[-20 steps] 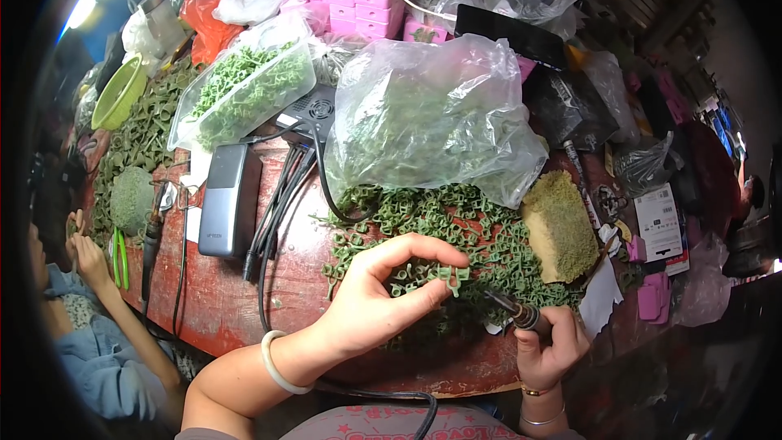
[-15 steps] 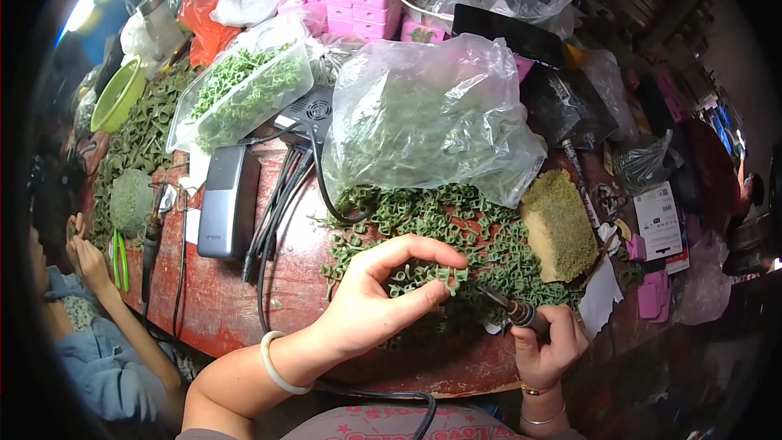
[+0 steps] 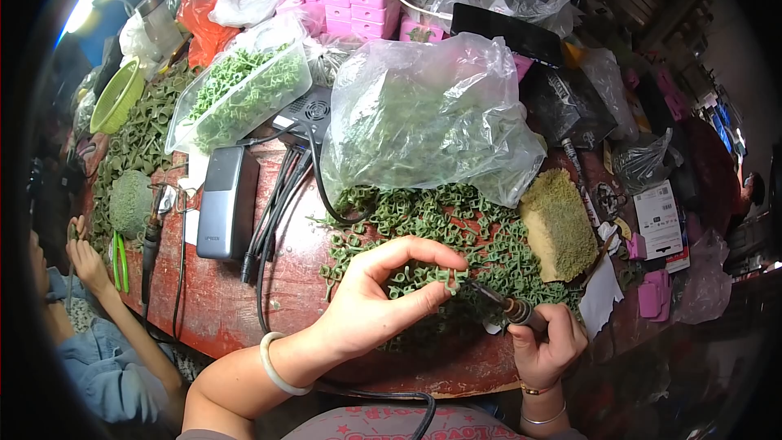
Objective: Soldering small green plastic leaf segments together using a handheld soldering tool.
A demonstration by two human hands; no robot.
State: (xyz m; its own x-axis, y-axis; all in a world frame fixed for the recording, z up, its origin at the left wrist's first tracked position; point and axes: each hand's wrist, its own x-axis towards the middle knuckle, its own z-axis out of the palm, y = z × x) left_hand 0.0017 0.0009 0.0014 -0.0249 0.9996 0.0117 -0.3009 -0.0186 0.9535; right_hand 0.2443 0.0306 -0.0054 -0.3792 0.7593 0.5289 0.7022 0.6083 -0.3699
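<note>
Small green piece [image 3: 454, 281] part hidden by left hand [image 3: 379, 293]; can't tell if tip of pen tool [image 3: 507, 303] touches it; tool's back end hidden in right hand [image 3: 554, 346]; plastic bag [image 3: 432, 106], insides blurry; shirt [image 3: 366, 425] cut off below.

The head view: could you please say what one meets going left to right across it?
Green two-pronged tool, grey boxy device, left hand, small green piece, pen-shaped tool, right hand, white paper, pink case.

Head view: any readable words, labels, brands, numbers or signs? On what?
Wording not copied; print stands on:
Shirt: reddish lettering, cut off below.
Grey device: mark too small to read.
White package: print too small to read.
Black box: pale lettering, too blurred to read.
</note>
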